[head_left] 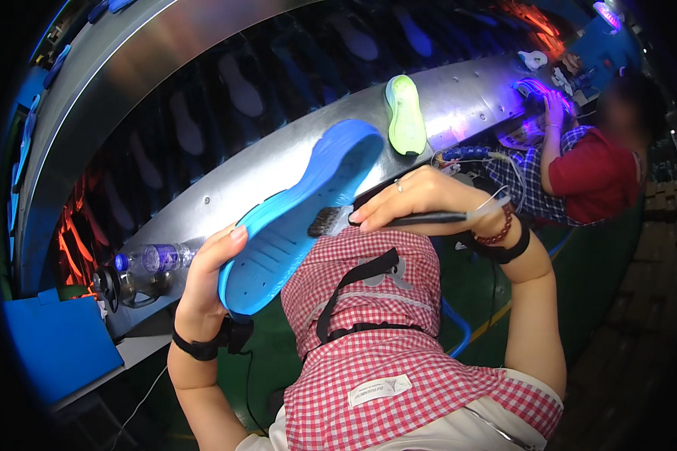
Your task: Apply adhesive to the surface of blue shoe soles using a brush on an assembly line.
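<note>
The blue sole [289, 214] is gripped by the left hand [207, 274], the brush [429, 219] pinched by the right hand [421, 197], bristles [323, 222] at the sole's edge! Below, a printed white label [380, 391] is seen on the apron [308, 406].

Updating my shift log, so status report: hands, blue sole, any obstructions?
Left hand holding blue shoe sole. Right hand gripping brush, bristles over sole's inner face, contact unclear. No obstruction visible between them.

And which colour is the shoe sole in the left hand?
The shoe sole is bright blue, shown in the head view.
</note>
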The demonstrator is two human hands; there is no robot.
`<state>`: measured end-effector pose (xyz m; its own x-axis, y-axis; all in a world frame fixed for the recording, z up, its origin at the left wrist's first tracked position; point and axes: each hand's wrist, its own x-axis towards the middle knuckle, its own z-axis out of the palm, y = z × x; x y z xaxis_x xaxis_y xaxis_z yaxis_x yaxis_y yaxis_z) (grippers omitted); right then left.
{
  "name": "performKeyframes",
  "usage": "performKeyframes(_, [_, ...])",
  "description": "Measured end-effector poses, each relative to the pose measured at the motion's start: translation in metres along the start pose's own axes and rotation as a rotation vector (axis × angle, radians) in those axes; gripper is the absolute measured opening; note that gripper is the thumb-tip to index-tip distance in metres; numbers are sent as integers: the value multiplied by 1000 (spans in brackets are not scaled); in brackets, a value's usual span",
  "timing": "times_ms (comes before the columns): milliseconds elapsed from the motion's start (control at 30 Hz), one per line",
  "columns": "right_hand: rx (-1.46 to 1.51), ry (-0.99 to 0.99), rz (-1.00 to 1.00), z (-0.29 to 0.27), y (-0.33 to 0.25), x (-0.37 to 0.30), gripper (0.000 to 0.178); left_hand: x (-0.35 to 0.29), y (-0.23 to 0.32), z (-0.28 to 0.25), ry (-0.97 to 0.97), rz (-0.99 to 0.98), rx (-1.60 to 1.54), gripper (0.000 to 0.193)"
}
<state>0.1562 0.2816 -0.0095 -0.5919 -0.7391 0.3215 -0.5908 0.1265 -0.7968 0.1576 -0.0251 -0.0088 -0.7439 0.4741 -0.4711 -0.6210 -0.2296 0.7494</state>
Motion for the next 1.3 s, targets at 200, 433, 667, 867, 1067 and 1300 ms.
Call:
performKeyframes(200, [197, -4, 164, 12, -2, -12, 26, 0, 0, -11, -36, 155, -15, 57])
performKeyframes(433, [632, 364, 330, 65, -1, 25, 19, 32, -32, 4, -156, 168, -360, 49])
performKeyframes(667, [263, 568, 110, 72, 17, 18, 16, 37, -45, -11, -77, 167, -484, 47])
performKeyframes(867, [-218, 748, 60, 68, 36, 24, 15, 47, -60, -23, -59, 168, -412, 58])
performKeyframes(1067, [-308, 893, 154, 53, 72, 38, 18, 39, -58, -3, -72, 166, -449, 51])
performKeyframes(1300, [-263, 786, 211, 100, 38, 48, 28, 37, -56, -6, -64, 184, -375, 51])
